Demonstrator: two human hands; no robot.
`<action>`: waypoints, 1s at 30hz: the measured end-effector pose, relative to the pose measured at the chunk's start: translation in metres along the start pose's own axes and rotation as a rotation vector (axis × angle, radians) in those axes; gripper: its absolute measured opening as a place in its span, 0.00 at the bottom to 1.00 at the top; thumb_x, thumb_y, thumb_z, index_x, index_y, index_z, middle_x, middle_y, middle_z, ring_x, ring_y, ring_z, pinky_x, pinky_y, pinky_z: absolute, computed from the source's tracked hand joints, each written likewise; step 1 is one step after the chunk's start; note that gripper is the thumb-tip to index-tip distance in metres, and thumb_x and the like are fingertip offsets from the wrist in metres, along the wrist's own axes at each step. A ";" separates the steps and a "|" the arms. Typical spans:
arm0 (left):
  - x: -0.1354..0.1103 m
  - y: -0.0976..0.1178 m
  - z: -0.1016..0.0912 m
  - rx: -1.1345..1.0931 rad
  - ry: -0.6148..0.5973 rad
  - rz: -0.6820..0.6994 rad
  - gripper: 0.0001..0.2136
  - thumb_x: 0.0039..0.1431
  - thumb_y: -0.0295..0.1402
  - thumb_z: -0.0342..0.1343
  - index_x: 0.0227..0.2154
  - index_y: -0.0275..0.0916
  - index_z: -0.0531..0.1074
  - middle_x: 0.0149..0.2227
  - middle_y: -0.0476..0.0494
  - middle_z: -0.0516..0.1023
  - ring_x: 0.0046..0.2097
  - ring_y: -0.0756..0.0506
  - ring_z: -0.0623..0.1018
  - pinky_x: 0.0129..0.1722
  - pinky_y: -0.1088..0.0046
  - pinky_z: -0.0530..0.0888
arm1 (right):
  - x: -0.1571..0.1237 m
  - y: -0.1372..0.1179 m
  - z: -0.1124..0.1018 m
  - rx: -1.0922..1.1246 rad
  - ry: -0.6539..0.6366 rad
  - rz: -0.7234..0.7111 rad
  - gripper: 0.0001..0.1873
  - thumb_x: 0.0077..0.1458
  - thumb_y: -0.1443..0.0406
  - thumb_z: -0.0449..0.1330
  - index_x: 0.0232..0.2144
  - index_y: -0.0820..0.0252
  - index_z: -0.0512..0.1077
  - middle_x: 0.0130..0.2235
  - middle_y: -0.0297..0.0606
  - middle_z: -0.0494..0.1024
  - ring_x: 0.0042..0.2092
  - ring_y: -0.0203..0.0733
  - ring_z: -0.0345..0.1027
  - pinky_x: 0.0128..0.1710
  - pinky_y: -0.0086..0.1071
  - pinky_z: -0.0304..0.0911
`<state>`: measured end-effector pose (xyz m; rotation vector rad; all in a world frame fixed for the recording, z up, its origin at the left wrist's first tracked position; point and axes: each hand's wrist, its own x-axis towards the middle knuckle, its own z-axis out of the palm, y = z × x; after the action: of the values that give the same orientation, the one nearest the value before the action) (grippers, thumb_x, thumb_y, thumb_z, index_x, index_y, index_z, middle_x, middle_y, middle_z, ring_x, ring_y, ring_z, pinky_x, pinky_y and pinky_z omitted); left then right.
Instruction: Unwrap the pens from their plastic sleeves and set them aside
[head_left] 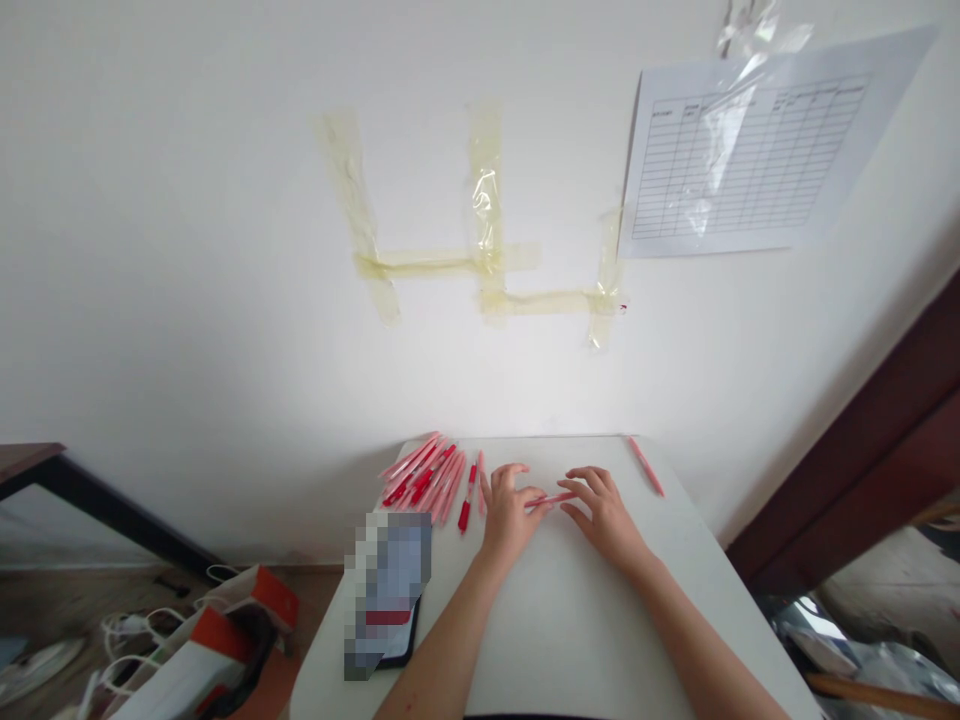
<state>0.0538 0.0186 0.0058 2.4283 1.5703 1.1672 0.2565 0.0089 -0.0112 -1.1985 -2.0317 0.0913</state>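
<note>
On a small white table my left hand and my right hand meet over one pink pen, each pinching an end of it. A pile of several pink and red pens lies just left of my left hand, near the table's far edge. One red pen lies apart from the pile, close to my left hand. A single pink pen lies to the right of my right hand.
A dark phone, partly pixelated, lies at the table's left edge. A white wall with yellowed tape strips and a printed table sheet rises behind. Boxes and cables clutter the floor at left; dark wooden furniture stands at right.
</note>
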 end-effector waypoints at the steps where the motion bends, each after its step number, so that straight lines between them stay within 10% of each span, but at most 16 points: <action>1: 0.000 0.000 0.000 0.001 -0.002 0.002 0.05 0.49 0.37 0.70 0.30 0.49 0.82 0.50 0.44 0.73 0.56 0.39 0.69 0.68 0.36 0.45 | 0.000 0.000 0.000 -0.010 -0.011 -0.017 0.17 0.63 0.63 0.57 0.54 0.46 0.71 0.52 0.42 0.74 0.56 0.52 0.62 0.54 0.52 0.65; 30: 0.001 -0.002 -0.001 -0.010 -0.008 -0.007 0.06 0.51 0.39 0.68 0.33 0.49 0.82 0.50 0.45 0.74 0.56 0.40 0.70 0.69 0.37 0.43 | 0.003 0.002 0.000 -0.021 -0.022 -0.030 0.16 0.65 0.64 0.55 0.53 0.49 0.73 0.43 0.41 0.78 0.47 0.49 0.67 0.51 0.48 0.65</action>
<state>0.0517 0.0198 0.0059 2.4169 1.5653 1.1592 0.2571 0.0118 -0.0102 -1.1847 -2.0733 0.0689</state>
